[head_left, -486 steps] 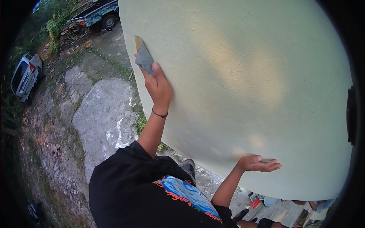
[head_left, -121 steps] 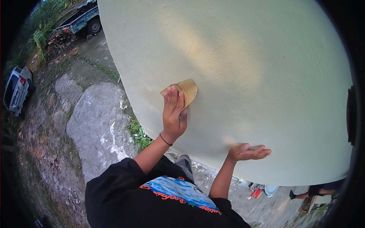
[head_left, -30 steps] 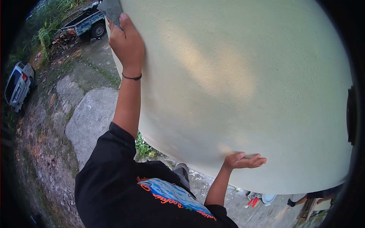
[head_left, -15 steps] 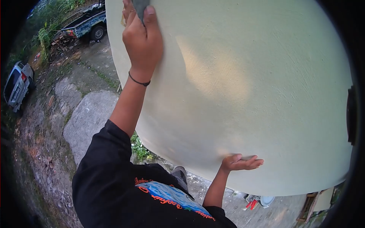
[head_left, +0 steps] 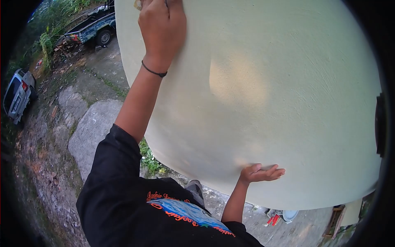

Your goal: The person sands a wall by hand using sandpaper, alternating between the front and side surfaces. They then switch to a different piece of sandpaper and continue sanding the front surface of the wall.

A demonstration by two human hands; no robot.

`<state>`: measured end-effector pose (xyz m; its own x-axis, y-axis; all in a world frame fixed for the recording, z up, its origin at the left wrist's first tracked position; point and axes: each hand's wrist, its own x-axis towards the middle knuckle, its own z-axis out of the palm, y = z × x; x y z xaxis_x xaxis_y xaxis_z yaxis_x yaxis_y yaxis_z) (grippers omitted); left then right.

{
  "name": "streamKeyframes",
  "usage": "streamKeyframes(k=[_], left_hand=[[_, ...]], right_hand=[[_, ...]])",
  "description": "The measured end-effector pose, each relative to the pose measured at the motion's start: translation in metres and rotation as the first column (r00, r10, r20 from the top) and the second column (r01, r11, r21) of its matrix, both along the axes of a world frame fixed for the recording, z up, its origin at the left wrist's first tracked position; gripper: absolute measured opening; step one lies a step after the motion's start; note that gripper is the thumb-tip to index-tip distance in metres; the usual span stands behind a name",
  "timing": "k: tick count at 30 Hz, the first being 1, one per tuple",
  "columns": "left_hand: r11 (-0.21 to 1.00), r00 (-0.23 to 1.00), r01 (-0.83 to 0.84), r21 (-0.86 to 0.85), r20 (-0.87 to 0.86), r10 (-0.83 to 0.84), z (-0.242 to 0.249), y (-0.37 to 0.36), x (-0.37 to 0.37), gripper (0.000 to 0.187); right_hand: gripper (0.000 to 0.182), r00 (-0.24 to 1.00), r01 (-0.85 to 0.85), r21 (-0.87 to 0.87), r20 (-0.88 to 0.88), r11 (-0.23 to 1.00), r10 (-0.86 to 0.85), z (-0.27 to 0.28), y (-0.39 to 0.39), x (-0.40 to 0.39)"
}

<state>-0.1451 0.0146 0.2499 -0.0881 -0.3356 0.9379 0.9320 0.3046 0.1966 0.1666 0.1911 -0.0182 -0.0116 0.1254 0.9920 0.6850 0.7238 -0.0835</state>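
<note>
My left hand (head_left: 162,31) is raised high against the pale green plastered wall (head_left: 312,123), its back toward me and a thin black band on the wrist. Its fingers run past the top edge of the view. It presses what looks like a piece of sandpaper (head_left: 138,5) to the surface; only a tan corner and a dark edge by the thumb show. Lower down on the right, my right hand (head_left: 262,173) rests against the wall, holding nothing, with its fingers stretched out sideways. Fine scratches and small bumps mark the wall between and beyond the hands.
A blue pickup truck (head_left: 92,31) and a silver car (head_left: 19,96) stand on the left beyond rough ground with a large concrete slab (head_left: 96,131). Red-handled items (head_left: 273,220) and a pale round lid or bucket (head_left: 290,215) lie at the wall's foot, near a wooden frame (head_left: 334,222).
My left hand has slid up and slightly right along the wall, so the grey part of the sandpaper is now mostly hidden. My right hand has hardly moved.
</note>
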Motion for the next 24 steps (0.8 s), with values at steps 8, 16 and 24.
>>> streamKeyframes(k=[8, 16, 24], left_hand=[[0.826, 0.952, 0.012, -0.563, -0.245, -0.181, -0.03, 0.009, 0.076, 0.038], [0.884, 0.974, 0.147, -0.443, -0.09, -0.208, -0.024, 0.024, 0.082, 0.03], [0.781, 0.97, 0.06, -0.622, -0.146, -0.192, -0.062, 0.006, 0.079, 0.041]], right_hand=[[0.055, 1.0, -0.015, -0.025, 0.014, 1.0, 0.016, -0.003, 0.001, 0.0], [0.055, 1.0, 0.008, -0.027, 0.012, 1.0, -0.007, -0.002, 0.0, 0.001], [0.055, 0.999, 0.008, -0.013, 0.033, 1.0, -0.008, -0.003, 0.002, 0.004]])
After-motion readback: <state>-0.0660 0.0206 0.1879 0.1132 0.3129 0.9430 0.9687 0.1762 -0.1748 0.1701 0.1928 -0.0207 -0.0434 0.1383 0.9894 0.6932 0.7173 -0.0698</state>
